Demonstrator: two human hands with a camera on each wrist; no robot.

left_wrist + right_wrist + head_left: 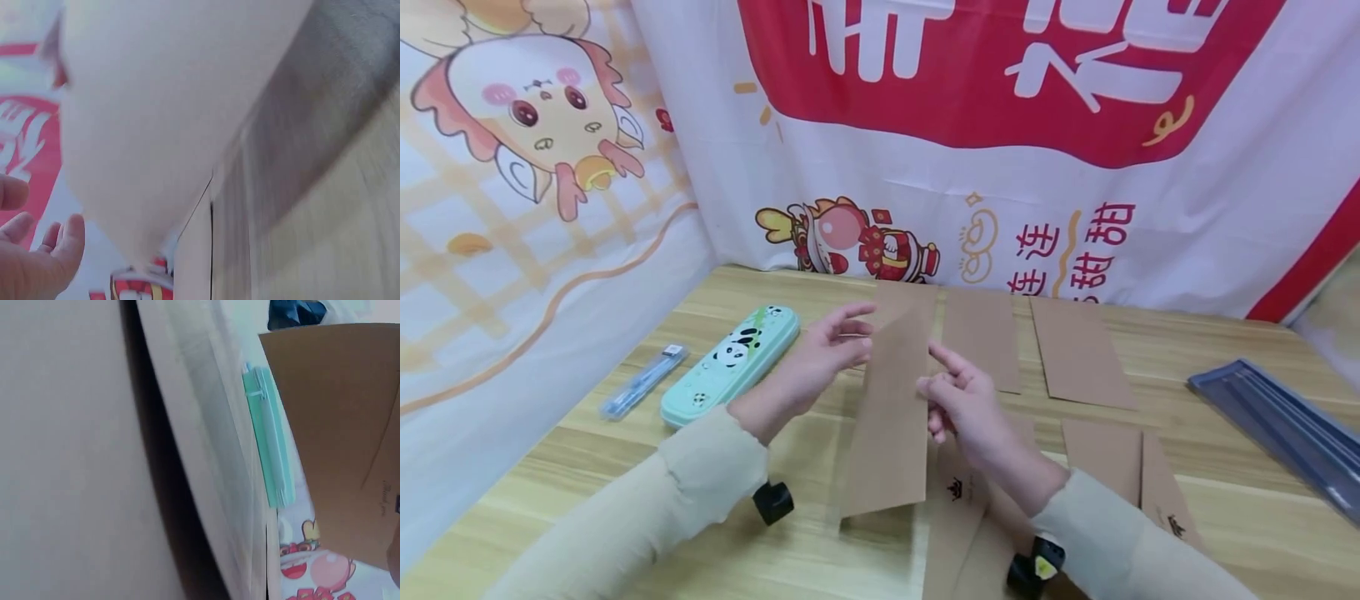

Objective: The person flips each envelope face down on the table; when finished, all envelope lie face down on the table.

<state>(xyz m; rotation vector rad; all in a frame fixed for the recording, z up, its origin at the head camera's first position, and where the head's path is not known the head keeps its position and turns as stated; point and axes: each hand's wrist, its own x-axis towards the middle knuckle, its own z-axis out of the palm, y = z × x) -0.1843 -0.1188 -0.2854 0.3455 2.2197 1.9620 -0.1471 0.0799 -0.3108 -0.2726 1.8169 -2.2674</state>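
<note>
A plain brown kraft-paper envelope point(891, 417) is held upright above the wooden table, its long sides running up and down. My right hand point(966, 404) pinches its right edge between thumb and fingers. Beside the left edge, my left hand point(820, 358) has its fingers spread and loosely bent, gripping nothing. In the left wrist view the envelope point(156, 112) fills the middle as a pale sheet, with left fingers point(69, 244) at the lower left. The right wrist view shows its other face point(344, 425), with a crease line and small dark print.
Behind lie more brown envelopes point(981, 337) in a row. Crown-printed ones point(955, 517) lie under my right forearm, others point(1101, 458) to its right. At left are a mint panda pencil case point(730, 367) and a clear packet point(643, 382); at right, a blue-grey plastic case point(1270, 417).
</note>
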